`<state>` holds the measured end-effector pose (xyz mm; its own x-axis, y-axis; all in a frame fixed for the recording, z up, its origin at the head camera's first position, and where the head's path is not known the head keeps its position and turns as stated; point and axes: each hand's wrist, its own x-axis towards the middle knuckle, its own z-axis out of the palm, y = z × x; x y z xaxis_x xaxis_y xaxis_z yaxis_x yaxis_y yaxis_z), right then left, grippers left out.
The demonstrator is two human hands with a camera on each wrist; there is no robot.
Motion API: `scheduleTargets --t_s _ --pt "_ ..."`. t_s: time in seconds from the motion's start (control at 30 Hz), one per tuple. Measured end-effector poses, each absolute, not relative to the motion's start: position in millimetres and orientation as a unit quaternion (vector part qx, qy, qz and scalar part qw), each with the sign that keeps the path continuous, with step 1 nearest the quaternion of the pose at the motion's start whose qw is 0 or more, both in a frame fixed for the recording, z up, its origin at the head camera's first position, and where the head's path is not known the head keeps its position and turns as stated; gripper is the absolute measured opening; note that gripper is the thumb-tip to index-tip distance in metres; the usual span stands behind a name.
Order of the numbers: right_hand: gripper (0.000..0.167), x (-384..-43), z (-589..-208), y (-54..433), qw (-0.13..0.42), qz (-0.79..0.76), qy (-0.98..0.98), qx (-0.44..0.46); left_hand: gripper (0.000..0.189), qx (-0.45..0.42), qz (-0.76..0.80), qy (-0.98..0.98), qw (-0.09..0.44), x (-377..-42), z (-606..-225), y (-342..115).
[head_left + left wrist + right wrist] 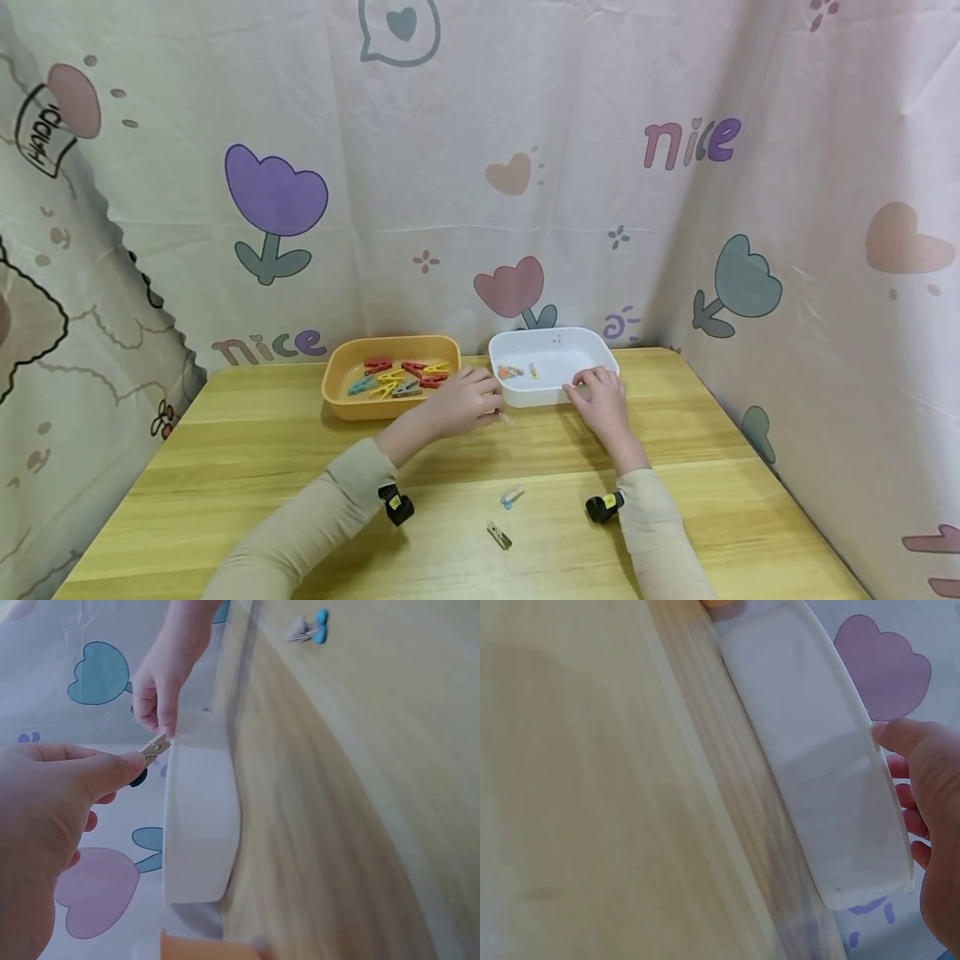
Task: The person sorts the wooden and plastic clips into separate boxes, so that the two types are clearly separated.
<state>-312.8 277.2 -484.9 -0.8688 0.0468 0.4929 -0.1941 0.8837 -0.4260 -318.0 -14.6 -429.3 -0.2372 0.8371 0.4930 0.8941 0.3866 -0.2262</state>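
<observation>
My left hand [467, 400] pinches a small wooden clothespin [155, 748] between thumb and index finger; a dark round piece shows on its far side. In the head view that hand hovers between the two containers, near the white tray's front left corner. My right hand [602, 402] grips the front right rim of the white tray [821, 757], thumb on the rim and fingers curled behind it. Inside the tray lie a few small decorated clothespins [511, 372]. On the table are a clothespin with a blue decoration [512, 497] and a darker clothespin [498, 535].
Left of the white tray stands a yellow-orange tray [347, 411] with several red, yellow, teal and grey plastic clips. Both trays stand at the back edge of the wooden table [247, 467], against a patterned cloth [405, 167]. Cloth also hangs at both sides.
</observation>
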Motion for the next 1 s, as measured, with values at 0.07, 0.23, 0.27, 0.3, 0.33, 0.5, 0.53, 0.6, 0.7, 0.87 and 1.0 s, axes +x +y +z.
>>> scheduleTargets --t_s 0.07,0.23,0.27,0.3,0.33,0.5,0.53,0.6,0.7,0.87,1.0 --pt "0.021 -313.1 -484.8 277.4 0.252 0.237 -0.937 0.04 0.014 -0.546 -0.05 -0.788 0.28 -320.0 -427.2 -14.1" --pt "0.021 -313.3 -484.6 277.5 0.254 0.235 -0.937 0.039 0.011 -0.534 -0.046 -0.796 0.28 -324.6 -422.1 -12.5" --pt "0.021 -313.3 -484.6 277.4 0.255 0.235 -0.937 0.039 0.01 -0.533 -0.048 -0.796 0.282 -325.6 -421.1 -12.0" --pt "0.021 -313.1 -484.5 277.2 0.255 0.235 -0.937 0.04 0.009 -0.532 -0.051 -0.796 0.284 -326.7 -420.3 -11.3" --pt "0.021 -312.9 -484.3 277.0 0.255 0.236 -0.937 0.04 0.008 -0.531 -0.056 -0.795 0.287 -327.7 -419.4 -10.5" --pt "0.021 -311.4 -483.6 276.2 0.257 0.239 -0.936 0.042 0.007 -0.525 -0.079 -0.791 0.304 -332.5 -415.4 -6.2" --pt "0.021 -311.3 -483.7 276.2 0.258 0.238 -0.936 0.042 0.008 -0.522 -0.081 -0.793 0.304 -333.0 -414.3 -5.4" --pt "0.02 -311.2 -484.0 276.1 0.26 0.237 -0.935 0.043 0.009 -0.516 -0.082 -0.797 0.302 -334.4 -412.9 -3.7" --pt "0.021 -311.3 -484.8 276.3 0.262 0.235 -0.935 0.043 0.009 -0.505 -0.088 -0.806 0.295 -336.0 -410.6 -0.8" --pt "0.021 -311.4 -484.7 276.4 0.266 0.235 -0.934 0.045 0.008 -0.481 -0.099 -0.818 0.299 -341.1 -409.9 6.1" --pt "0.02 -311.7 -484.1 276.0 0.272 0.234 -0.932 0.048 0.008 -0.461 -0.11 -0.821 0.317 -346.5 -412.3 11.7"
